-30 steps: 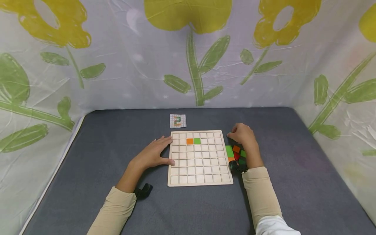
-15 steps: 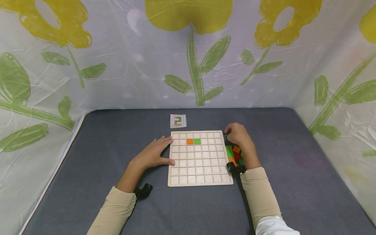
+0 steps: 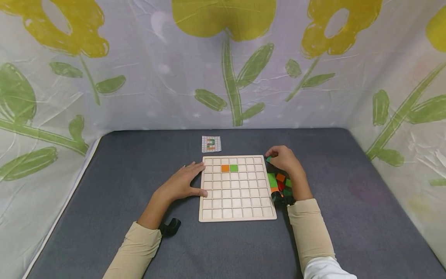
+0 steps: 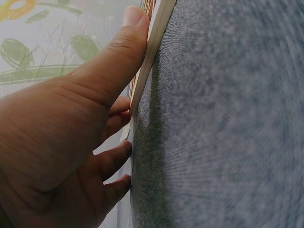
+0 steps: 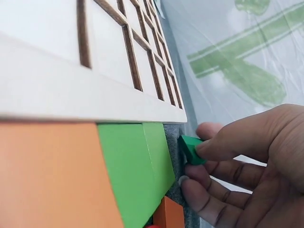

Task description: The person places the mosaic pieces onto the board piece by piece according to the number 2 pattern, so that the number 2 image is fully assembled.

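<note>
The right hand [image 3: 283,159] pinches a small green tile [image 5: 191,149] just off the wooden grid board's [image 3: 237,209] far right corner. The left hand [image 3: 182,182] rests flat, fingers straight, against the board's left edge.

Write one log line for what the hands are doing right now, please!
right hand: pinches small green block | left hand: rests flat on wooden grid board edge | board: orange tile, green tile

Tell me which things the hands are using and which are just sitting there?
In use: right hand pinching a small green tile; left hand pressing the wooden grid board; tile pile.

Just sitting: pattern card; flowered cloth.
</note>
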